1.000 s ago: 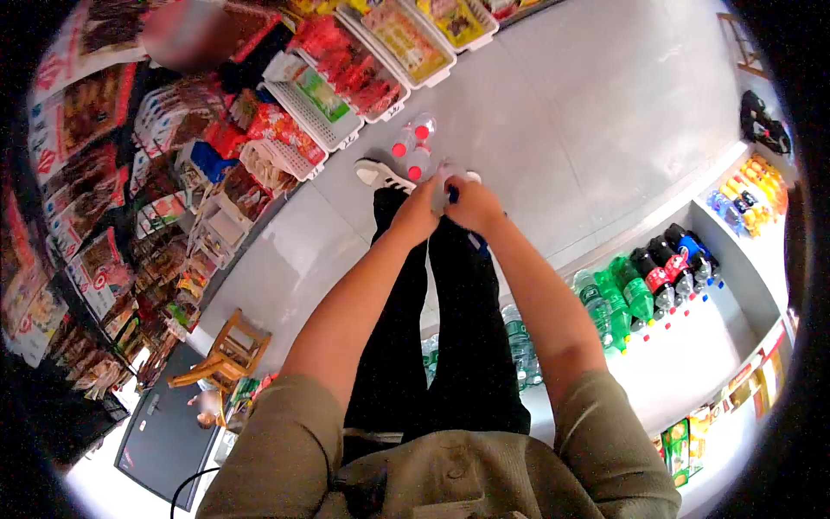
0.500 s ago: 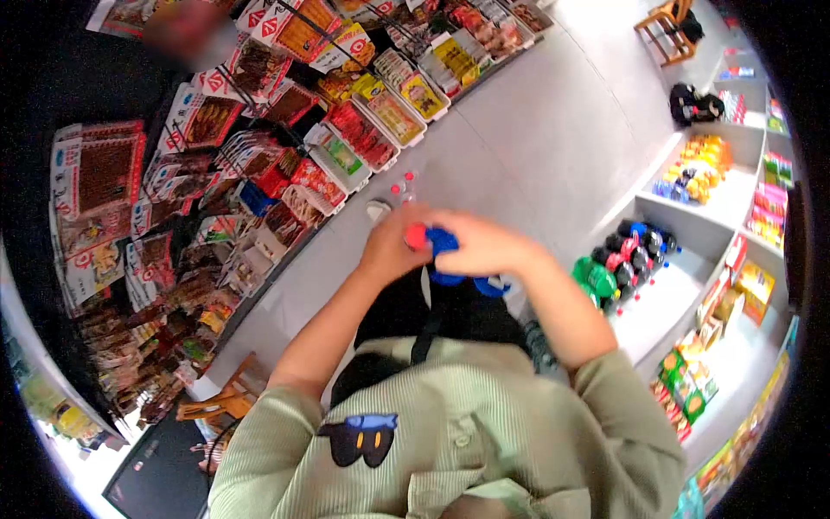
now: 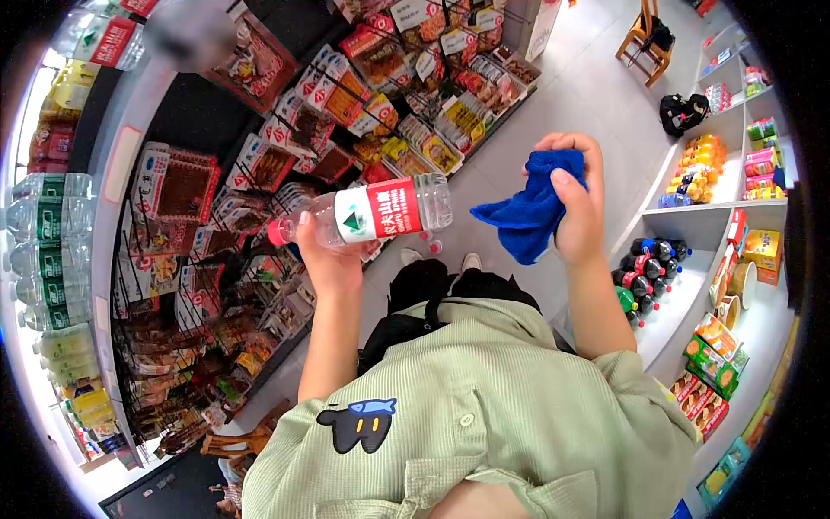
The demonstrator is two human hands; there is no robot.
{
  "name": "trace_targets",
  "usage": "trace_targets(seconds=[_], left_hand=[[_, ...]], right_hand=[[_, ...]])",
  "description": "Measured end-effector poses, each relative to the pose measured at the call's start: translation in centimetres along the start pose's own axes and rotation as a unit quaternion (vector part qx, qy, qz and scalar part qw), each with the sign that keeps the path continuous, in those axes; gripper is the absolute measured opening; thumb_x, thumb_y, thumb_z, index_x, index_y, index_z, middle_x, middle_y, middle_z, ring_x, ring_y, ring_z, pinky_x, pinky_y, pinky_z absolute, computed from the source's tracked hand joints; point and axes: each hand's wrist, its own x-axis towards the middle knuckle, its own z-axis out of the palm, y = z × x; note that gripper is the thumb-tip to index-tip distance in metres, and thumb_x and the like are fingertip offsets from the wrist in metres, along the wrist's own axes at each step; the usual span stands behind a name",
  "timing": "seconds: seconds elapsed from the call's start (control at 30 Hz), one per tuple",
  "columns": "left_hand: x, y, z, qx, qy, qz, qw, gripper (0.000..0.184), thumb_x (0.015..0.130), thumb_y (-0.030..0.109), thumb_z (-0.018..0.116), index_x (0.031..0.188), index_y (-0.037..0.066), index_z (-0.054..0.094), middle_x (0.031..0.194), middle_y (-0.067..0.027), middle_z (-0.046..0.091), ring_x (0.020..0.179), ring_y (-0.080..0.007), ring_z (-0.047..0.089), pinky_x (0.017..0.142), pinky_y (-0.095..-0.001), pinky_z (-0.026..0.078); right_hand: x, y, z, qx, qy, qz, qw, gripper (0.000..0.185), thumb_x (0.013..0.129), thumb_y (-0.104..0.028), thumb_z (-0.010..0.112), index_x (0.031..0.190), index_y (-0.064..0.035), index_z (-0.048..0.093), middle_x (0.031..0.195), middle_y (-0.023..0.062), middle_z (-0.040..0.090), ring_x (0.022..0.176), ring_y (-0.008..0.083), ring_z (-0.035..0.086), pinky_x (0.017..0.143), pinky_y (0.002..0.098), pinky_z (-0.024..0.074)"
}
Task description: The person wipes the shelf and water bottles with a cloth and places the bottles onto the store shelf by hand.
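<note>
In the head view, my left hand is wrapped round a clear plastic water bottle near its red cap. The bottle lies almost level, its cap to the left and its base to the right, with a red and white label showing. My right hand, apart from the bottle, grips a crumpled blue cloth between thumb and fingers. One corner of the cloth points left toward the bottle's base. Small red caps of bottles low down show just beyond the held bottle.
A rack of packaged snacks runs along the left, with bottled water on a shelf at the far left. Lit white shelves with dark soda bottles and boxes stand on the right. A wooden chair and black bag are farther back.
My hands were together in front of my waist, around the red cap and blue cloth. Now they are apart and farther forward, bottle at left, cloth at right. The view has shifted.
</note>
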Motion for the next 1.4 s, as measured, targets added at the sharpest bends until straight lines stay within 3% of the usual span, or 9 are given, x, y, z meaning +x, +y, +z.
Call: trace_targets(seconds=[0.17,0.37,0.5,0.73,0.83,1.23,1.3,1.37,1.4], left_hand=[[-2.0,0.3,3.2,-0.058,-0.011,-0.005,0.998,0.049,0.087,0.05,0.049,0.111,0.008,0.057,0.11,-0.0073,0.063,0.105,-0.0231,0.06,0.089,-0.0398,0.047],[-1.6,0.6,3.0,-0.003,-0.059,0.198,0.978,0.05,0.08,0.041,0.062,0.117,0.009,0.048,0.11,-0.0095,0.061,0.107,-0.0256,0.059,0.092,-0.0415,0.046],[-1.3,2.0,4.6,0.032,-0.159,0.279,0.946,0.066,0.07,0.039,0.074,0.119,0.008,0.043,0.105,-0.0142,0.058,0.103,-0.0296,0.06,0.089,-0.0447,0.051],[0.1,5.0,7.6,0.125,-0.363,0.313,0.869,0.069,0.068,0.039,0.077,0.114,0.002,0.043,0.097,-0.0208,0.058,0.087,-0.0295,0.062,0.075,-0.0459,0.057],[-1.5,4.9,9.3,0.074,-0.357,0.312,0.878,0.071,0.068,0.038,0.079,0.115,0.001,0.042,0.094,-0.021,0.059,0.085,-0.0294,0.063,0.074,-0.0457,0.057],[0.1,8.8,8.5,0.167,-0.182,0.426,0.87,0.064,0.071,0.025,0.077,0.119,0.0,0.042,0.093,-0.0092,0.061,0.083,-0.0181,0.062,0.075,-0.0321,0.05],[0.6,9.6,7.9,0.202,-0.175,0.496,0.826,0.064,0.069,0.024,0.079,0.117,0.0,0.044,0.091,-0.0082,0.062,0.08,-0.018,0.062,0.073,-0.0317,0.05],[1.4,11.3,6.8,0.388,-0.17,0.649,0.632,0.062,0.066,0.022,0.08,0.114,0.0,0.046,0.091,-0.0086,0.062,0.08,-0.0174,0.062,0.073,-0.0319,0.05],[1.3,12.3,6.5,0.381,-0.167,0.648,0.638,0.059,0.065,0.02,0.08,0.111,0.0,0.047,0.091,-0.0086,0.061,0.08,-0.0169,0.061,0.074,-0.0325,0.051]], right_hand=[[-1.7,2.1,4.8,-0.202,-0.119,-0.171,0.957,0.045,0.089,-0.03,0.055,0.125,-0.0021,0.051,0.122,0.0186,0.053,0.113,0.0324,0.05,0.1,0.0398,0.0361],[-2.0,3.2,5.3,0.051,-0.098,0.061,0.992,0.05,0.092,-0.042,0.057,0.121,-0.0017,0.053,0.118,0.0111,0.055,0.112,0.0198,0.05,0.098,0.0315,0.0355],[-1.5,4.0,4.6,0.08,-0.14,0.17,0.972,0.056,0.098,-0.05,0.039,0.12,-0.0001,0.052,0.109,0.0087,0.059,0.098,0.0134,0.057,0.089,0.0264,0.0437],[-2.6,5.0,5.6,0.361,-0.246,0.461,0.772,0.067,0.094,-0.06,0.03,0.103,-0.0014,0.061,0.076,0.0171,0.066,0.054,0.0265,0.062,0.045,0.0363,0.0505],[-2.6,5.3,5.9,0.446,-0.291,0.462,0.709,0.069,0.093,-0.061,0.029,0.103,0.0008,0.06,0.078,0.0195,0.066,0.055,0.0279,0.062,0.045,0.0366,0.0509],[-0.3,-0.1,5.8,0.196,-0.348,0.487,0.777,0.075,0.088,-0.067,0.03,0.114,-0.0025,0.058,0.074,0.0166,0.065,0.049,0.0199,0.057,0.044,0.0285,0.0458],[0.2,-2.7,5.7,0.157,-0.477,0.445,0.741,0.068,0.087,-0.06,0.042,0.119,-0.0023,0.056,0.078,0.0164,0.066,0.052,0.0173,0.058,0.047,0.0274,0.0473],[1.1,-3.6,5.8,0.203,-0.508,0.426,0.721,0.044,0.089,-0.039,0.056,0.115,-0.0033,0.057,0.083,0.0109,0.067,0.059,0.0141,0.059,0.053,0.0261,0.0489],[1.5,-3.8,6.1,0.165,-0.494,0.39,0.76,0.04,0.088,-0.034,0.059,0.114,-0.0036,0.058,0.084,0.0096,0.066,0.064,0.0131,0.059,0.056,0.0252,0.0493]])
